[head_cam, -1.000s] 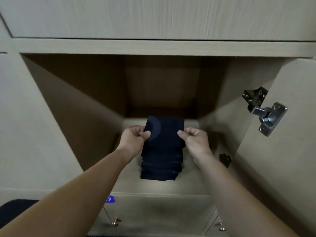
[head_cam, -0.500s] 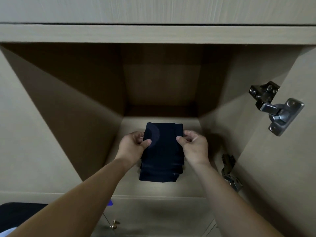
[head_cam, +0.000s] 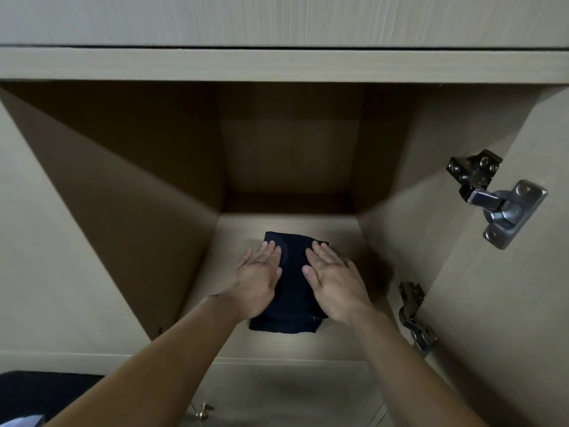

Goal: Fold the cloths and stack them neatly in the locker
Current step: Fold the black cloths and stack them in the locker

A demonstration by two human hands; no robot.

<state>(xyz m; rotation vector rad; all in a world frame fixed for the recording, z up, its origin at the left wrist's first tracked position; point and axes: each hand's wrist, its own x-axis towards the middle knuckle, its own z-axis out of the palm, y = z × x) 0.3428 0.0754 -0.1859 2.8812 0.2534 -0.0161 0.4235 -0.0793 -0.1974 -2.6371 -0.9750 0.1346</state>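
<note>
Our left hand (head_cam: 257, 282) and right hand (head_cam: 334, 285) lie flat on the stack of folded dark navy cloths (head_cam: 292, 291), fingers straight and gripping nothing. The stack sits on the locker floor (head_cam: 348, 343), midway between the side walls. On the right, an upper hinge (head_cam: 495, 198) and lower hinge (head_cam: 414, 315) carry the open door (head_cam: 508, 303).

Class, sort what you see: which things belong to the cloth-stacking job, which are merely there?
Job: stack of folded dark cloths, locker, left hand, right hand (both flat on the stack).
Merely there: upper hinge, lower hinge, brass knob.
</note>
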